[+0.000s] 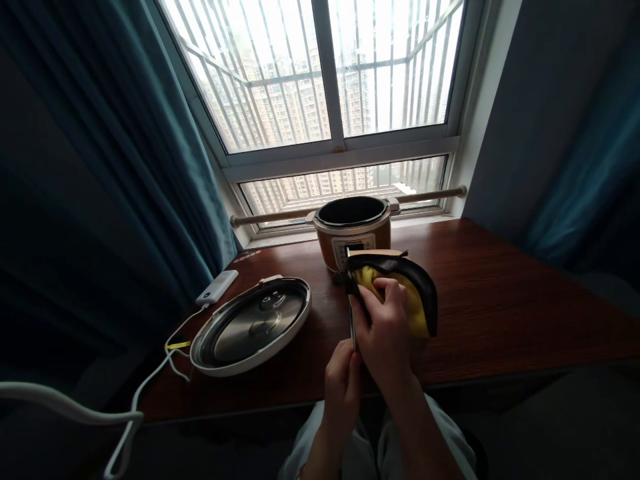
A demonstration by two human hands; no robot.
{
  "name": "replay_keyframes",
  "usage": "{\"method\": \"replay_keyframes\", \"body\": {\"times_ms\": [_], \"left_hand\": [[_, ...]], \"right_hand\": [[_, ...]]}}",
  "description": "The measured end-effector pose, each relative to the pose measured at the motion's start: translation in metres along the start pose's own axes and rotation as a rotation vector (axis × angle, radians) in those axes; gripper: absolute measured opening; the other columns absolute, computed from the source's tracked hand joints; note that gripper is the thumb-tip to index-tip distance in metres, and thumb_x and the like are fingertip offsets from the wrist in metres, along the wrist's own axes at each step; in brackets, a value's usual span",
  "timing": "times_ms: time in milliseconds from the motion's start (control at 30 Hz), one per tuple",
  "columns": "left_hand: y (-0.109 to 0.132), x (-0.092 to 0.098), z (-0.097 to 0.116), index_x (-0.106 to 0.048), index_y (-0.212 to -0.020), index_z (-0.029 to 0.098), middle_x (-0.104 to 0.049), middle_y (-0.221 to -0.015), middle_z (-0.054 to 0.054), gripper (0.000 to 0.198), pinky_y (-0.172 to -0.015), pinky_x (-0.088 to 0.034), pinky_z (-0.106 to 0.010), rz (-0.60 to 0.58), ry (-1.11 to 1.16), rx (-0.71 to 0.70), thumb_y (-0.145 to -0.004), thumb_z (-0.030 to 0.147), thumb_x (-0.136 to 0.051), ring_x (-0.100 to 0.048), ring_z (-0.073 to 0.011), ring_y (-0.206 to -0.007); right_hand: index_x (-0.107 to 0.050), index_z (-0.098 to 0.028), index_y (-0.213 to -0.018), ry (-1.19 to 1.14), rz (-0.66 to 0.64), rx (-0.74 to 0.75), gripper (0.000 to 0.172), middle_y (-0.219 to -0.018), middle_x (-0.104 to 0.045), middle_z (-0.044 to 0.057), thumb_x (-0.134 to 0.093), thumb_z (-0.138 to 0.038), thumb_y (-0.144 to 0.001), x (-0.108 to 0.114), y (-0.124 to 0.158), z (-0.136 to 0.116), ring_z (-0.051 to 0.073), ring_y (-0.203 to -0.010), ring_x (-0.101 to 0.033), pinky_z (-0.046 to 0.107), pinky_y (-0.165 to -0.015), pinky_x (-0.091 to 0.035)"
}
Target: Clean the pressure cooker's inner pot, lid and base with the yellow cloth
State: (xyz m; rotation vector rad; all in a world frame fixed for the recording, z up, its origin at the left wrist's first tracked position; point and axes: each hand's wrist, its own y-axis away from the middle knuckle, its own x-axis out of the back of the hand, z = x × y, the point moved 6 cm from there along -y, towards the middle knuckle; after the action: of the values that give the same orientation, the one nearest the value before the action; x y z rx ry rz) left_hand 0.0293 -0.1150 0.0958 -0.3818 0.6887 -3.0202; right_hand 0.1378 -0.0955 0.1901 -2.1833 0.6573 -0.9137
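My right hand is wrapped round a black-and-yellow pouch, with the thumb inside its yellow lining. It holds the pouch above the near edge of the wooden table. My left hand is closed just below it, pinching a thin dark strip that runs up to the pouch's left end; what the strip is I cannot make out. Behind the pouch stands an open copper-coloured electric cooker.
The cooker's round metal lid lies upside down at the table's left. A white power bank with a white cable sits near the left edge. A barred window and teal curtains are behind.
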Motion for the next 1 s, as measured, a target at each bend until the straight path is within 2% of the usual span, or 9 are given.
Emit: {"method": "replay_keyframes", "body": {"times_ms": [100, 267, 433, 500, 567, 667, 767, 867, 1000], "left_hand": [[0.003, 0.0, -0.003, -0.061, -0.086, 0.015, -0.062, -0.09, -0.01, 0.029, -0.079, -0.045, -0.032, -0.057, -0.118, -0.039, -0.091, 0.028, -0.035, -0.056, -0.0209, -0.09], [0.018, -0.008, -0.014, -0.063, -0.1, 0.016, -0.064, -0.1, -0.012, 0.028, -0.09, -0.043, -0.041, -0.213, -0.343, -0.17, -0.088, 0.021, -0.039, -0.052, -0.0241, -0.105], [0.016, -0.008, -0.001, -0.057, -0.117, 0.019, -0.058, -0.12, -0.011, 0.034, -0.101, -0.035, -0.045, -0.399, -0.332, -0.034, -0.089, 0.024, -0.04, -0.046, -0.026, -0.118], [0.006, -0.006, 0.015, -0.052, -0.123, 0.018, -0.055, -0.125, -0.011, 0.037, -0.099, -0.037, -0.039, -0.387, -0.196, 0.023, -0.089, 0.028, -0.041, -0.048, -0.024, -0.116], [-0.008, -0.004, 0.029, -0.051, -0.122, 0.016, -0.058, -0.119, -0.011, 0.037, -0.092, -0.042, -0.033, -0.305, -0.059, 0.061, -0.091, 0.031, -0.038, -0.054, -0.0212, -0.106], [-0.025, -0.005, 0.033, -0.06, -0.1, 0.013, -0.065, -0.089, -0.006, 0.032, -0.072, -0.046, -0.025, -0.144, -0.006, 0.111, -0.091, 0.034, -0.039, -0.058, -0.0158, -0.079], [-0.03, -0.008, 0.026, -0.058, -0.076, 0.013, -0.059, -0.067, -0.001, 0.028, -0.057, -0.04, -0.02, -0.032, -0.042, 0.123, -0.088, 0.034, -0.044, -0.052, -0.0112, -0.062], [-0.025, -0.01, 0.02, -0.055, -0.069, 0.014, -0.057, -0.064, 0.0, 0.028, -0.057, -0.04, -0.02, -0.012, -0.091, 0.081, -0.088, 0.032, -0.045, -0.051, -0.0107, -0.061], [-0.014, -0.016, 0.016, -0.06, -0.08, 0.014, -0.063, -0.077, -0.004, 0.021, -0.074, -0.046, -0.024, -0.124, -0.115, -0.012, -0.087, 0.026, -0.046, -0.059, -0.0145, -0.075]], "right_hand": [[-0.069, -0.02, -0.09, -0.001, 0.036, -0.056, 0.022, -0.094, -0.05, 0.008, -0.05, -0.031, -0.084, 0.002, -0.003, 0.016, 0.02, -0.09, -0.046, 0.036, -0.082, -0.041], [-0.068, -0.015, -0.079, 0.059, 0.253, -0.227, 0.03, -0.094, -0.05, 0.01, -0.05, -0.038, -0.083, 0.027, -0.005, 0.075, 0.022, -0.09, -0.049, 0.039, -0.083, -0.042], [-0.067, -0.014, -0.075, 0.048, 0.254, -0.234, 0.029, -0.092, -0.051, 0.01, -0.054, -0.039, -0.08, 0.033, -0.004, 0.084, 0.022, -0.088, -0.05, 0.039, -0.082, -0.043], [-0.068, -0.014, -0.076, 0.081, 0.246, -0.206, 0.028, -0.092, -0.051, 0.01, -0.055, -0.039, -0.079, 0.032, -0.003, 0.075, 0.023, -0.088, -0.049, 0.039, -0.081, -0.043], [-0.068, -0.015, -0.076, 0.096, 0.212, -0.152, 0.025, -0.091, -0.052, 0.01, -0.056, -0.037, -0.079, 0.028, -0.003, 0.06, 0.023, -0.089, -0.048, 0.039, -0.081, -0.043], [-0.068, -0.018, -0.08, 0.038, 0.084, -0.03, 0.021, -0.094, -0.053, 0.008, -0.054, -0.034, -0.081, 0.016, -0.004, 0.034, 0.022, -0.091, -0.048, 0.038, -0.082, -0.043], [-0.068, -0.021, -0.086, -0.06, -0.03, 0.056, 0.019, -0.098, -0.054, 0.007, -0.053, -0.031, -0.083, 0.006, -0.004, 0.02, 0.02, -0.093, -0.05, 0.036, -0.083, -0.043], [-0.068, -0.02, -0.086, -0.069, 0.032, -0.006, 0.02, -0.096, -0.055, 0.007, -0.052, -0.032, -0.083, 0.011, -0.006, 0.037, 0.02, -0.091, -0.052, 0.036, -0.083, -0.044], [-0.068, -0.015, -0.08, 0.009, 0.237, -0.218, 0.027, -0.094, -0.054, 0.01, -0.052, -0.036, -0.083, 0.028, -0.004, 0.076, 0.022, -0.091, -0.053, 0.039, -0.083, -0.044]]}}
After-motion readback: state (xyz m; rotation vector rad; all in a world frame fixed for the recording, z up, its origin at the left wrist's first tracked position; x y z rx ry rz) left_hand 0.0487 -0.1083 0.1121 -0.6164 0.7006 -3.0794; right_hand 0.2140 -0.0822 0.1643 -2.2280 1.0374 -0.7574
